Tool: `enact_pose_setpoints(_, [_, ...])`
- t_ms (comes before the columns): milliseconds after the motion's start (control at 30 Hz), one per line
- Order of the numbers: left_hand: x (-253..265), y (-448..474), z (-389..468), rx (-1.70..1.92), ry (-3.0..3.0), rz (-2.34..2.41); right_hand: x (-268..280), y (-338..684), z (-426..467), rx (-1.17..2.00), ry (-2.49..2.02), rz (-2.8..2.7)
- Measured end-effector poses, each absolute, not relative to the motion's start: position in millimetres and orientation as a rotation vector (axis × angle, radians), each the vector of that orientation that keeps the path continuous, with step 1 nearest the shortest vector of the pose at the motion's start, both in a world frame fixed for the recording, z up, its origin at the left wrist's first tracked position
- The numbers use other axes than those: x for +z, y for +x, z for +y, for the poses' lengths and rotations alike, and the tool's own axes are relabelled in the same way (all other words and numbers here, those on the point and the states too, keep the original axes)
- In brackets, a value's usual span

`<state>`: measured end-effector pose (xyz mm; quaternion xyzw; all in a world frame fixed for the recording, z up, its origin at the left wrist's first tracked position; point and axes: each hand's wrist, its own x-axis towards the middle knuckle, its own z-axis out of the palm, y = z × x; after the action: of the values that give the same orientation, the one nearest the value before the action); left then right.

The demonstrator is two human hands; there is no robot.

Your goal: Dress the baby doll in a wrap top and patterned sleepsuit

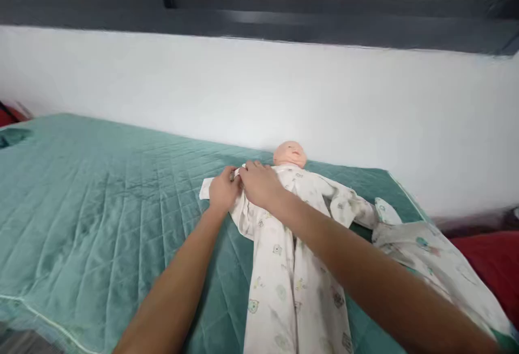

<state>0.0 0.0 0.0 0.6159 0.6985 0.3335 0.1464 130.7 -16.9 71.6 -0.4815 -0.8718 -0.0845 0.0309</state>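
A baby doll (290, 154) lies on its back, head toward the wall. Its body is covered by a white baby romper (275, 256) with small animal prints, the legs stretched toward me. My left hand (224, 189) is closed on the romper's sleeve at the left, fingers curled around the cloth. Beside it, my right hand (259, 181) grips the same sleeve nearer the shoulder, its fingertips meeting the left hand's. The other sleeve (348, 202) reaches out to the right. Whatever is inside the held sleeve is hidden.
A green quilted cover (101, 197) spreads under everything. Another white printed garment (430, 256) lies at the right, near red cloth (490, 262). A white wall (227, 89) rises behind, topped by a dark barred window frame (284, 24).
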Motion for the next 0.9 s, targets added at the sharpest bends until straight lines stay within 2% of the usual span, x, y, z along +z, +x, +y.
enact_pose_setpoints(600, [3.1, 4.7, -3.7, 0.935, 2.034, 2.001, 75.4, 118.8, 22.4, 0.014, -1.628, -2.937])
enact_pose_setpoints(900, [0.6, -2.9, -19.3, 0.960, 2.128, 2.057, 104.1, 143.5, 10.3, -0.039, -1.569, -2.986])
